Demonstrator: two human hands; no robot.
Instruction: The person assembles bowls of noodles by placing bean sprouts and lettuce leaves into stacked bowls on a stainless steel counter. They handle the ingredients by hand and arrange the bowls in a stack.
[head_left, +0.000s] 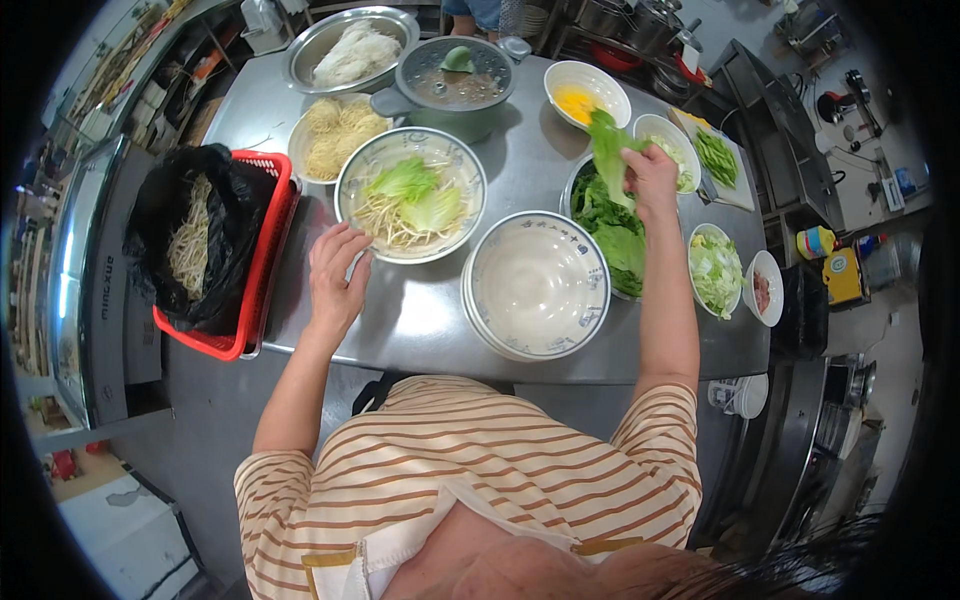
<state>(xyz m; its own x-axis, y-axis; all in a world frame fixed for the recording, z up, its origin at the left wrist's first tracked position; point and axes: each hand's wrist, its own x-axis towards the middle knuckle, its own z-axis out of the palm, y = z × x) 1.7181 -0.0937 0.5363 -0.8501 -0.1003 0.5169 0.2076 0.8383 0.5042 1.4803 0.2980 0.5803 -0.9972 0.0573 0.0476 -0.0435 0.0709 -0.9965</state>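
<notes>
My right hand (651, 180) pinches a green lettuce leaf (611, 150) above a metal basin of lettuce leaves (615, 244). My left hand (337, 266) rests at the lower left rim of a patterned bowl (472, 169), its fingers slightly apart and holding nothing. Inside that bowl, pieces of lettuce (420, 195) lie on bean sprouts (382, 217). Between my arms stands a stack of similar bowls (538, 285); the top one has nothing in it.
A red plastic basket (281, 169) holds a black bag of bean sprouts (191, 240) at left. Behind are noodle cakes (337, 135), a basin of rice noodles (356, 56) and a lidded pot (454, 82). Beaten egg (576, 103), shredded cabbage (715, 271) and chopped greens (715, 157) are at right.
</notes>
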